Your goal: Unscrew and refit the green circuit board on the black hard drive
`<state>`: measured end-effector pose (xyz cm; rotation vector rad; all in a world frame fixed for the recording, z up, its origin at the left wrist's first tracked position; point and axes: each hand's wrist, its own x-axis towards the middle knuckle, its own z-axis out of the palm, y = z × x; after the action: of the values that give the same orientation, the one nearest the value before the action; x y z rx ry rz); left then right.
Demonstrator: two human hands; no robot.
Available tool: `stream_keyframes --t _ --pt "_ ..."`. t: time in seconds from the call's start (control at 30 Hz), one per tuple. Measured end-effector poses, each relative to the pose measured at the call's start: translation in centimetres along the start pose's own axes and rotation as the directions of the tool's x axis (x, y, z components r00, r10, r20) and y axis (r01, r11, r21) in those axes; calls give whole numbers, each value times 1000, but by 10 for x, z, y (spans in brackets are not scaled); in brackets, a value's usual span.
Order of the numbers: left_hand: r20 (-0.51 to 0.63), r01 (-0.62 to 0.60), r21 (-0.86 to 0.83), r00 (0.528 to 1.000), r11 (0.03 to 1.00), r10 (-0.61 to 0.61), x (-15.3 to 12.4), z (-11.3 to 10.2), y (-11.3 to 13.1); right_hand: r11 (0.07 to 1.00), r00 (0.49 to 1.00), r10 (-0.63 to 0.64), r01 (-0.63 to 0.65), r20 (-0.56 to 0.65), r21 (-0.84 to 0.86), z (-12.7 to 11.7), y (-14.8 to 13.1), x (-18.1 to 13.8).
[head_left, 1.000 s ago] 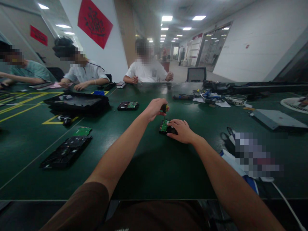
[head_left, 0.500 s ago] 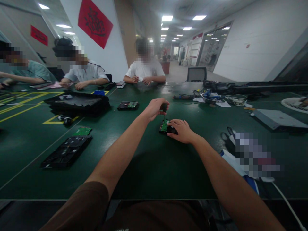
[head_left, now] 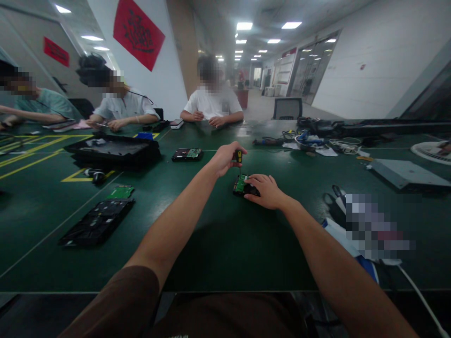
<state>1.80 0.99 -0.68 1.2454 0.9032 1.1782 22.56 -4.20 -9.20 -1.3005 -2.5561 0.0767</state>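
Observation:
My left hand (head_left: 228, 158) grips a screwdriver (head_left: 239, 157) with a black and yellow handle. Its shaft points straight down, and the tip meets the green circuit board of a hard drive (head_left: 240, 186). The drive lies on the green table (head_left: 225, 253) in front of me. From the right, my right hand (head_left: 267, 191) is closed over the drive's edge, its fingers resting on top and the thumb at the near side. Part of the drive is hidden beneath those fingers.
At left lie several black hard drives stacked together (head_left: 98, 221) with a loose green board (head_left: 121, 191) behind. Another drive (head_left: 187, 154) sits beyond my left arm, near a black tray (head_left: 112, 150). Cables (head_left: 310, 141) and a grey metal box (head_left: 410, 173) are at right. Several people sit opposite.
The screwdriver handle has turned in my left hand, so its yellow part now shows. My right hand stays on the drive.

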Motion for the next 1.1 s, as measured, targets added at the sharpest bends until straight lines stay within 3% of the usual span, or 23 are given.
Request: stream_keyframes --t 0.47,0.9,1.1 --pt "31 59 -117 998 991 -56 -4 0 2 1000 1000 0 0 10 4 -1 -1 -1" --pt "49 28 1 998 1000 -28 1 -3 -2 1000 1000 -1 1 -4 0 1 0 0" --pt "57 49 -54 997 997 -46 -3 1 1 1000 1000 8 -8 1 12 1 -1 0"
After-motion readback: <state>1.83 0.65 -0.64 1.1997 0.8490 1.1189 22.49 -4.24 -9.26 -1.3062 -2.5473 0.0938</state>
